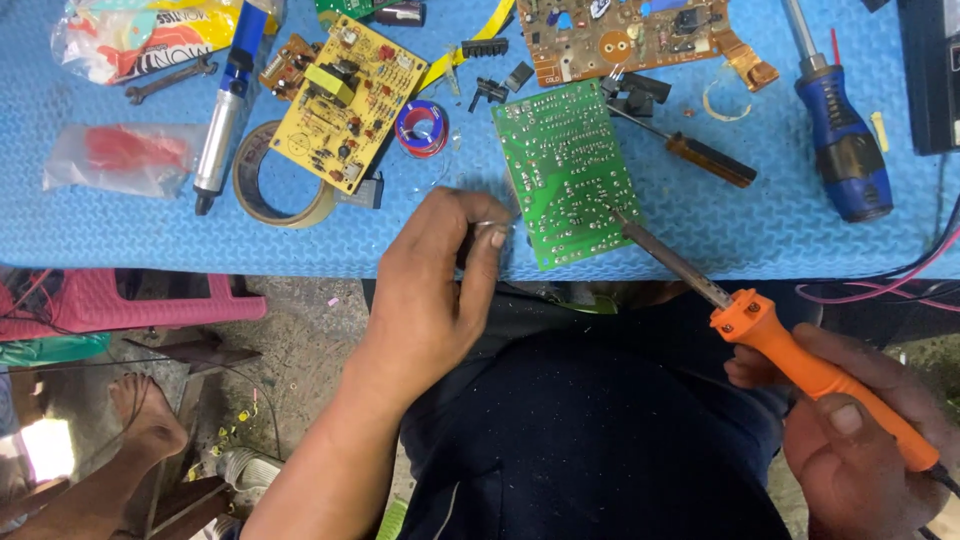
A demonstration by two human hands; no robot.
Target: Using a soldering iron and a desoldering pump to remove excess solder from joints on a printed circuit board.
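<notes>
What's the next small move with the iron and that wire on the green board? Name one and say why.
Probably feed the thin wire from the left hand rightward to the soldering iron tip. The right hand already rests that tip on the green board among its solder points, while the wire's end sits at the board's left edge, apart from the tip.
</notes>
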